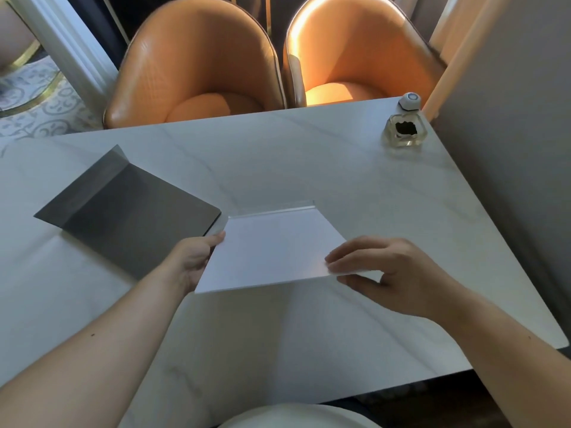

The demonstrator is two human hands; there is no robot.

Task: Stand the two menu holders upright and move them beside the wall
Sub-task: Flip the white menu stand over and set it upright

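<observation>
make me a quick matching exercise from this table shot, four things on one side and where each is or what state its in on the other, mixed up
Things:
1. white menu holder
2. grey menu holder
3. glass bottle
4. orange chairs

Places or states:
A. lying flat, untouched, on the table's left
B. behind the table's far edge
C. held at both side edges by left hand and right hand
D. standing in the far right corner near the wall

Pairs: 1-C, 2-A, 3-D, 4-B
</observation>
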